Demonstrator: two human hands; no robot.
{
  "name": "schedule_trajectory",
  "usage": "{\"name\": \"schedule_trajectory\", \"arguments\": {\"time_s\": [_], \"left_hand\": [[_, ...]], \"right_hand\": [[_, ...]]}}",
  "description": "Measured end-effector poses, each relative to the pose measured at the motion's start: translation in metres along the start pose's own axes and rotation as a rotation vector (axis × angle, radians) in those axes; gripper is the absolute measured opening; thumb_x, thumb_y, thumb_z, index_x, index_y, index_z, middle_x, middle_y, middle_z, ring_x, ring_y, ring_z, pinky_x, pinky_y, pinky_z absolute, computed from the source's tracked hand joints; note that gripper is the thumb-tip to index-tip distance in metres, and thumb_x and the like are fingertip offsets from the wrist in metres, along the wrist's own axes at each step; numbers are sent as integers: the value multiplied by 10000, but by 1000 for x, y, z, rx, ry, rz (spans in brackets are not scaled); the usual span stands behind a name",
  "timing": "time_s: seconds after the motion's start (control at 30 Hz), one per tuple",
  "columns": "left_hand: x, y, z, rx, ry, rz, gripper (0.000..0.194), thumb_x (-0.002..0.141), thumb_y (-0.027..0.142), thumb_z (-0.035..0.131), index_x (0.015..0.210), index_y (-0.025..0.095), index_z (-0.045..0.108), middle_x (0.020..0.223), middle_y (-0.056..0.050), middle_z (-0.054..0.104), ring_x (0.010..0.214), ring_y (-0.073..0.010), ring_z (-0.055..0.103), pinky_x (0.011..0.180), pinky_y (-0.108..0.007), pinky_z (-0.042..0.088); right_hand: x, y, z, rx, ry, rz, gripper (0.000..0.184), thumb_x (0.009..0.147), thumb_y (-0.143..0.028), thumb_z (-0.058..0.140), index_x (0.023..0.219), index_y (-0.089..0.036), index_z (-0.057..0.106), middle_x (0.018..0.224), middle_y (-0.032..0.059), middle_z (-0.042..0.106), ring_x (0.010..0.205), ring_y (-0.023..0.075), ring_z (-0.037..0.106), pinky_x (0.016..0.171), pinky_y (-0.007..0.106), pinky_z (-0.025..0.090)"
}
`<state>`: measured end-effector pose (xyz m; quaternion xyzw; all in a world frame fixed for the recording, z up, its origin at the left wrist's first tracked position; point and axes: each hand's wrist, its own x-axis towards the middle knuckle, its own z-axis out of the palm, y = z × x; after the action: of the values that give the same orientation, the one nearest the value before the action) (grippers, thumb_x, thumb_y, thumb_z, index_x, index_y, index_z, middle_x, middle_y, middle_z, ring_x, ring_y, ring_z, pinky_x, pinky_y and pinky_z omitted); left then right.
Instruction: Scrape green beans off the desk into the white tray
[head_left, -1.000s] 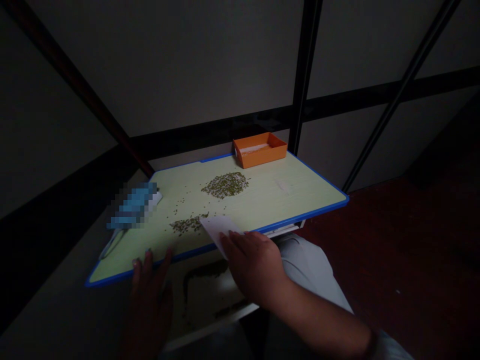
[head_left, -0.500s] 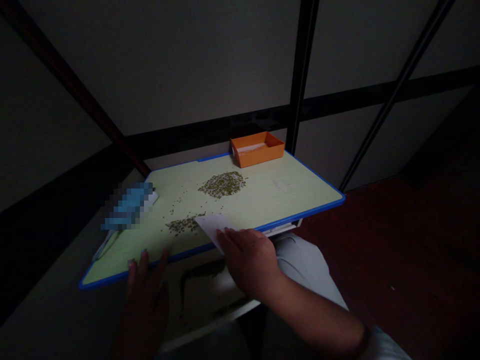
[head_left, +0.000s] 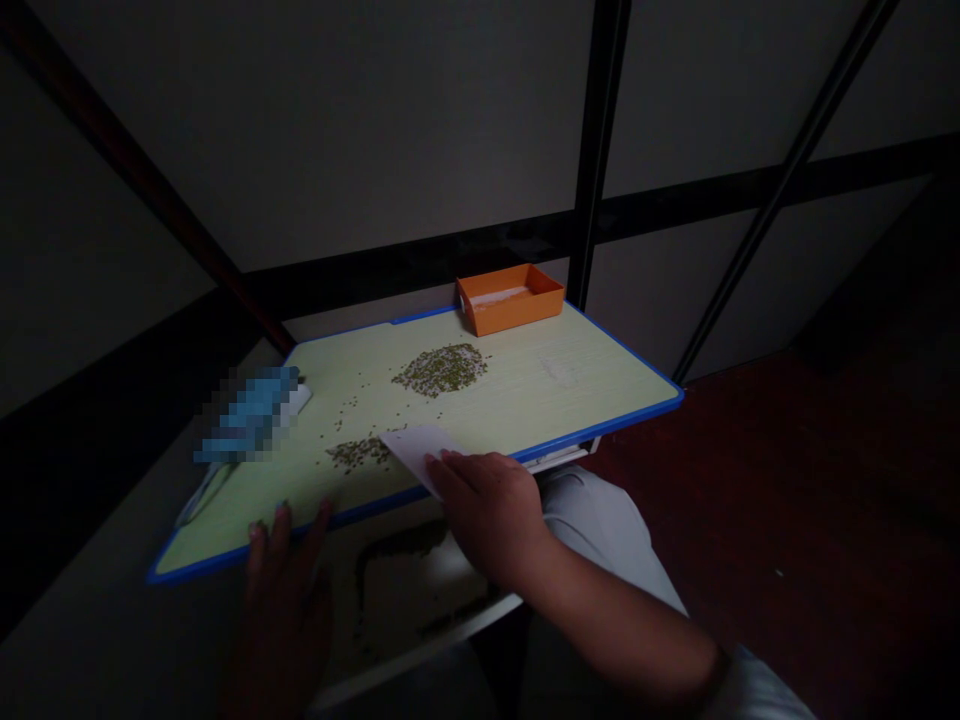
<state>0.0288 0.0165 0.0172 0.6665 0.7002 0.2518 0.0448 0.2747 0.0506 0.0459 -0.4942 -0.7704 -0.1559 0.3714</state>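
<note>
My right hand grips a white card, whose far edge rests on the board beside a small scatter of green and brown beans or seeds. Behind that scatter lies a larger pile of the same greenish grains. Fingers apart, my left hand lies at the near blue rim, fingertips on the pale board; nothing shows in it. The palm side of both hands is hidden.
An orange open box stands at the board's back edge, against the panelled wall. A blurred blue item lies at the left edge. Below the board is a shelf or drawer; my leg is at its right.
The whole view has shifted slightly, with the board and both hands a little further left in the picture. My right hand keeps its hold on the card beside the small scatter.
</note>
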Motion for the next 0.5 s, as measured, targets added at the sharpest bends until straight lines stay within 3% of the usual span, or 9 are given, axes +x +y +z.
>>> {"name": "schedule_trajectory", "arguments": {"time_s": [0.1,0.27,0.5], "left_hand": [[-1,4,0,-3,31,6,515,912,333,336,1422,329,410,1664,-61,183,1539,-287,26,1233,-596,189],[-1,8,-1,22,23,-2,513,925,360,301,1424,315,411,1661,-86,186,1539,-286,23,1231,-601,180],[1,2,-2,45,13,37,520,899,330,369,1417,346,419,1666,-52,177,1533,-326,68,1217,-614,214]], "right_hand": [[3,-1,1,-7,-12,11,218,901,-187,567,1050,-253,712,834,11,770,606,164,645,533,285,414],[12,-6,-3,-19,-90,-34,285,871,-178,613,1146,-214,682,939,51,785,652,182,677,541,285,418],[15,-12,-10,-35,-108,-44,316,862,-157,584,1167,-174,664,1002,105,772,674,199,681,552,315,464]]}}
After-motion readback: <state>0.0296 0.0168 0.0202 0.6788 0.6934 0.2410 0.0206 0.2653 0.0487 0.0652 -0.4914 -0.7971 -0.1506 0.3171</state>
